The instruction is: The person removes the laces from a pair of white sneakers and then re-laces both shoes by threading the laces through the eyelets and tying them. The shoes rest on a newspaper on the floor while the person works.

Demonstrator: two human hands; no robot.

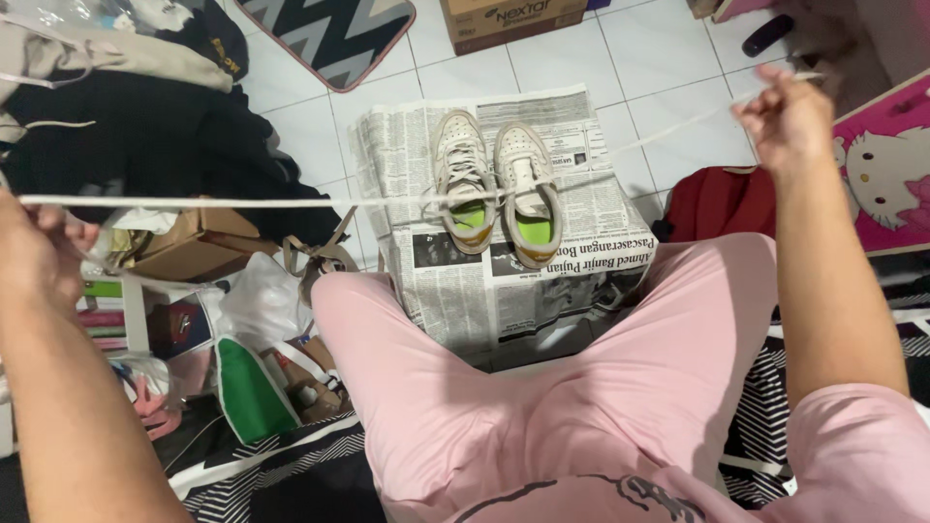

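Observation:
Two worn white sneakers [496,184] with green insoles stand side by side on a sheet of newspaper [504,281] over a low box between my knees. A long white shoelace [242,202] runs through the right sneaker and is stretched taut across the view. My left hand [39,252] grips one end at the far left. Raised at the upper right, my right hand [787,118] pinches the other end.
A heap of dark clothes [145,126] and a cardboard box [189,242] lie at the left, with bags and a green-and-white item [250,387] below. A patterned mat [334,34] and a carton [513,19] sit on the white tile floor behind. A red bag [717,203] and pink cartoon board [886,174] are at right.

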